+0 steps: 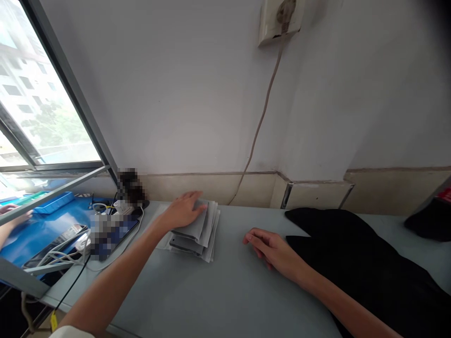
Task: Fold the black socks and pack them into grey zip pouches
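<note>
White sleeve (72,332), one, at the lower left, cuff of the left arm.
Left hand (183,213), one: open, palm down, fingers spread over the top of the stack, touching it and hiding part of it.
Stack (195,229), one: grey flat items in clear packets, laid flat near the desk's back edge, slightly fanned. Clear edges point right, towards the other hand; a clear flap lies out to the left. With that flap counted, the long axis appears to run left to right; for the single packets, partly covered, it cannot be told.
Right hand (269,249), one: apart from the stack, to its right; fingers loosely curled. Whether they close fully cannot be told.
Desk (218,300), one, grey, bearing the above.
Black cloth (355,263), one, beside and beyond the right forearm.
Cables (58,254), several, tangled, left of the left arm.
Blue tray (56,203), one, beyond the metal frame (52,193).
Cord (263,110), one, running from the wall socket (267,23) down to the desk's back edge.
</note>
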A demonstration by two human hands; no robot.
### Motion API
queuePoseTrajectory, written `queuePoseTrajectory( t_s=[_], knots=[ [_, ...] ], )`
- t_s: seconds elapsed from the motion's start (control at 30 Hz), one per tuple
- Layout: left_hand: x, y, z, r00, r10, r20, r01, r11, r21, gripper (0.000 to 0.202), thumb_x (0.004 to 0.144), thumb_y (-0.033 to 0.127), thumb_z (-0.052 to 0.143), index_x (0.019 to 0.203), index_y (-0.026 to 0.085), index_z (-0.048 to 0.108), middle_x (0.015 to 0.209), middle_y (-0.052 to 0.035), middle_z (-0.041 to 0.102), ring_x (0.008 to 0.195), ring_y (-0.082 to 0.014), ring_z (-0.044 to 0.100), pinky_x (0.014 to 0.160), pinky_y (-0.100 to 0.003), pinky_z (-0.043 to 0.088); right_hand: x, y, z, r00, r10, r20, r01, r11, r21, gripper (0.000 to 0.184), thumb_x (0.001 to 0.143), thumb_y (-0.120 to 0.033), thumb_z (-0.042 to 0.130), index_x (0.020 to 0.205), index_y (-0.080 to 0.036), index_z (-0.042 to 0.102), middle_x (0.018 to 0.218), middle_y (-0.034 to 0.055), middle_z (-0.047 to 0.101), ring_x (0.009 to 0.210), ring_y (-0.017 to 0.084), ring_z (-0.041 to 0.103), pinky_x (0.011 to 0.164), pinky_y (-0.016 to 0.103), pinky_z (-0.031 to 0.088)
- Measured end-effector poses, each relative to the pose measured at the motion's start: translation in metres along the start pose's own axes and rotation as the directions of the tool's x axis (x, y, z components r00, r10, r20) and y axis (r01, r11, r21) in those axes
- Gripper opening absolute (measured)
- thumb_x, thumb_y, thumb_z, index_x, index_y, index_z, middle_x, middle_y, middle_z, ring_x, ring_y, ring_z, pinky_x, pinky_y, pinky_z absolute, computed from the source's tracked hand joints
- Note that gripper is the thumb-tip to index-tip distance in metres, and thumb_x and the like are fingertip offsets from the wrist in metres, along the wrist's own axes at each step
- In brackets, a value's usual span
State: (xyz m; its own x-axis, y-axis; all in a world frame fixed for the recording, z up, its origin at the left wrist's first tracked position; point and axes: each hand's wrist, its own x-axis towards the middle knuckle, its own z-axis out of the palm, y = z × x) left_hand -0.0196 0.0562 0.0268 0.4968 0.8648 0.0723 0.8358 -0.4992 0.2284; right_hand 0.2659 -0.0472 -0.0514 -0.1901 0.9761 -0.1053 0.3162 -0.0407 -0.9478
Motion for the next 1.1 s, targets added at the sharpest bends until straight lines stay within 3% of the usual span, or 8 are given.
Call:
queuePoseTrajectory(
  t_s=[0.1, 0.23, 0.37, 0.7, 1.1],
  knots=[
    [0.000, 0.008, 0.013, 0.987, 0.000, 0.161, -0.002, 1.000, 0.011, 0.075, 0.102, 0.070, 0.020, 0.162, 0.026, 0.030, 0.169, -0.0088, 0.025, 0.157, -0.0365, 0.016, 0.125, -0.058, 0.011, 0.001, 0.002, 0.000, 1.000, 0.004, 0.001, -0.004, 1.000, 0.015, 0.051, 0.092, -0.069, 0.050, 0.090, -0.021, 0.066, 0.061, -0.0083, 0.042, 0.048, 0.010, 0.037, 0.046, 0.024, 0.036],
    [0.003, 0.007, 0.028, 0.982, -0.029, 0.188, 0.021, 0.999, 0.044, 0.081, 0.099, 0.076, 0.021, 0.164, 0.028, 0.026, 0.171, -0.0097, 0.015, 0.157, -0.0419, 0.006, 0.122, -0.066, 0.007, 0.000, 0.002, 0.001, 1.000, 0.005, 0.010, -0.005, 1.000, 0.019, 0.051, 0.091, -0.069, 0.051, 0.090, -0.021, 0.066, 0.060, -0.0085, 0.043, 0.046, 0.009, 0.037, 0.045, 0.023, 0.036],
    [0.004, 0.007, 0.033, 0.975, -0.026, 0.219, 0.010, 0.997, 0.074, 0.079, 0.100, 0.071, 0.025, 0.164, 0.025, 0.024, 0.171, -0.0108, 0.011, 0.157, -0.0422, 0.001, 0.122, -0.066, 0.005, -0.001, 0.001, 0.001, 1.000, -0.006, 0.010, 0.006, 1.000, 0.008, 0.051, 0.091, -0.069, 0.051, 0.089, -0.020, 0.066, 0.060, -0.0080, 0.045, 0.046, 0.009, 0.038, 0.045, 0.023, 0.037],
    [-0.006, 0.004, 0.050, 0.984, -0.009, 0.179, -0.003, 0.998, 0.067, 0.080, 0.100, 0.074, 0.015, 0.166, 0.028, 0.011, 0.172, -0.0057, -0.002, 0.157, -0.0380, -0.009, 0.125, -0.062, 0.001, 0.000, 0.005, 0.001, 0.999, -0.021, 0.025, 0.021, 1.000, 0.001, 0.050, 0.095, -0.066, 0.049, 0.091, -0.020, 0.067, 0.062, -0.0073, 0.046, 0.050, 0.010, 0.039, 0.046, 0.023, 0.040],
    [-0.010, -0.001, 0.063, 0.990, -0.013, 0.137, 0.000, 0.996, 0.094, 0.078, 0.101, 0.072, 0.009, 0.166, 0.029, 0.008, 0.172, -0.0048, -0.003, 0.157, -0.0353, -0.011, 0.126, -0.060, 0.003, 0.006, 0.012, 0.002, 0.999, 0.014, 0.033, -0.013, 0.999, -0.033, 0.053, 0.093, -0.070, 0.048, 0.091, -0.020, 0.067, 0.063, -0.0060, 0.048, 0.049, 0.010, 0.040, 0.046, 0.024, 0.042]
  ],
)
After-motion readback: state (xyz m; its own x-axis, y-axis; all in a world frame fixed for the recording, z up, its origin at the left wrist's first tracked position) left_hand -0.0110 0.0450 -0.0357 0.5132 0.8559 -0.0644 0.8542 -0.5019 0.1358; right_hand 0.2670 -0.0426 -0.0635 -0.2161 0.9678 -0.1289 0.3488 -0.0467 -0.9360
